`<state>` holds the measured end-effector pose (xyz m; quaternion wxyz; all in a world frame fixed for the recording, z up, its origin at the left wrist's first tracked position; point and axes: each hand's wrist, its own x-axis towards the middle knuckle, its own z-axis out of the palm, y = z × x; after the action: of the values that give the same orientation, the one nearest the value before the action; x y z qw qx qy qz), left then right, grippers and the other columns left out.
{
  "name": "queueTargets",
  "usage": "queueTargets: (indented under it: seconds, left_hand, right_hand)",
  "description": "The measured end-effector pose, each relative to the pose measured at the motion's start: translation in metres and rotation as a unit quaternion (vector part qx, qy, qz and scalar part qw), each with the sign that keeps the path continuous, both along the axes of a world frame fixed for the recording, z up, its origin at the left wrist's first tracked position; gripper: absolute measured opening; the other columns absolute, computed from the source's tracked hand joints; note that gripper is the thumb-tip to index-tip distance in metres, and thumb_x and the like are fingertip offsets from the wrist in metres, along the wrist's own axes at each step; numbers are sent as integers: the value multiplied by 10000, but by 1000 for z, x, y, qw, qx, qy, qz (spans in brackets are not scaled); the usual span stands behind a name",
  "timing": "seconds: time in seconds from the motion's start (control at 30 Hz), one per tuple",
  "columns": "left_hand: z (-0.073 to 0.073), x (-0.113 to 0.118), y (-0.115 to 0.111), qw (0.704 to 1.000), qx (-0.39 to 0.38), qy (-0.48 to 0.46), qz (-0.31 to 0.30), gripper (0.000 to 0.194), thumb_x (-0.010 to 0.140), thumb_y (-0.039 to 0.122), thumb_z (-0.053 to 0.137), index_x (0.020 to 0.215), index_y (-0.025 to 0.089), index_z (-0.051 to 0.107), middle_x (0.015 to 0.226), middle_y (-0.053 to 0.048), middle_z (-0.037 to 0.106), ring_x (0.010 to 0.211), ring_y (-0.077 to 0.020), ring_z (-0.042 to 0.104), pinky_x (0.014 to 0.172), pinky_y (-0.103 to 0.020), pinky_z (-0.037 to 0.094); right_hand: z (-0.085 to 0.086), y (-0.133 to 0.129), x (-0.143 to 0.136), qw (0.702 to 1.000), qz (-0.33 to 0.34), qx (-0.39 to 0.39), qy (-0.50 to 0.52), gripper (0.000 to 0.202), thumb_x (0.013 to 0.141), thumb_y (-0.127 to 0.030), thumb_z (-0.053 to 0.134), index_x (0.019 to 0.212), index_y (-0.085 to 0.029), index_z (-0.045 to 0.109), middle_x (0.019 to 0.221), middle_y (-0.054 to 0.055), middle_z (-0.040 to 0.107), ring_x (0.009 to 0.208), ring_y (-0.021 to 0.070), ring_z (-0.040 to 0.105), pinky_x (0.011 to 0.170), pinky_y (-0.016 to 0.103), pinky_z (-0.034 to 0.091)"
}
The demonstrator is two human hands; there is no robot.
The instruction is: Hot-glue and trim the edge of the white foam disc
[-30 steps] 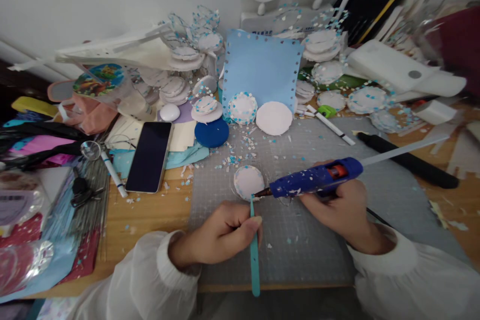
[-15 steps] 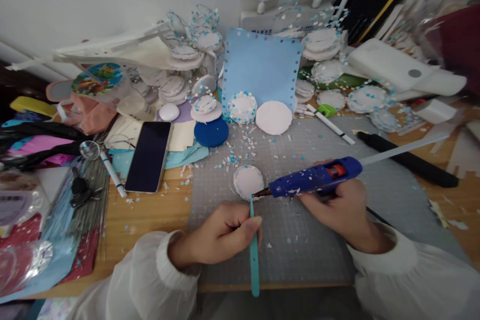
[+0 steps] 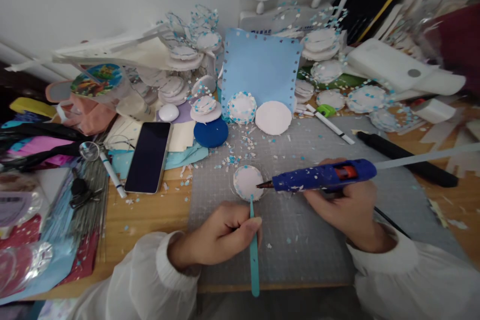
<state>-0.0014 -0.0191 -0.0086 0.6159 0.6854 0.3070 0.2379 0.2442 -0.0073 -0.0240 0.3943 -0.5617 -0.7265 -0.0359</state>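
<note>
Teal tweezers (image 3: 254,265) are pinched in my left hand (image 3: 227,232), their tip at the lower rim of a small white disc (image 3: 248,181). Blue and white bits edge that disc, which lies on the grey cutting mat (image 3: 300,255). My right hand (image 3: 347,207) is wrapped round a blue hot glue gun (image 3: 322,176) with a clear glue stick (image 3: 423,156) sticking out of its back. The gun's dark nozzle points left, at the disc's right side. Whether the nozzle touches the disc I cannot tell.
Loose blue and white confetti (image 3: 234,155) is scattered behind the disc. A blue card (image 3: 262,67) stands at the back with a decorated disc (image 3: 242,107) and a plain white disc (image 3: 273,117) before it. On the left lies a phone (image 3: 149,157), on the right a black rod (image 3: 407,159).
My right hand has drawn the glue gun a little to the right, and its nozzle has come up from the tweezer tip. My left hand and the disc stay in place.
</note>
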Motion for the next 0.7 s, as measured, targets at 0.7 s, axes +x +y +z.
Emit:
queueTargets:
  seconds: [0.7]
  left_hand:
    - [0, 2, 0, 1000, 12, 13, 17, 581, 948, 524, 330, 573, 128, 531, 483, 17, 439, 449, -68, 391, 433, -183, 307]
  right_hand:
    - [-6, -8, 87, 943, -249, -203, -87, 326, 799, -446, 497, 977, -179, 559, 849, 160, 647, 797, 330, 636, 641, 384, 450]
